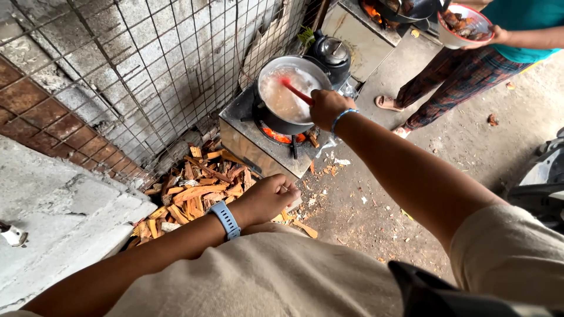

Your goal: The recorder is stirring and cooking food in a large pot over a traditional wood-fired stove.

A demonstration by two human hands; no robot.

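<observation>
Left hand (267, 199) curled shut, maybe empty, over the woodchips (194, 196); my right hand (328, 107) grips the red spoon (296, 92) in the pot (288, 94)

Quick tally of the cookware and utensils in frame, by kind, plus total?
Round metal pot of pale liquid on the wood-fired stove: 1
Red spoon, held in the right hand and dipped in that pot: 1
Black kettle with metal lid: 1
White bowl of food held by another person: 1
Dark pan, top edge: 1
Total: 5
</observation>
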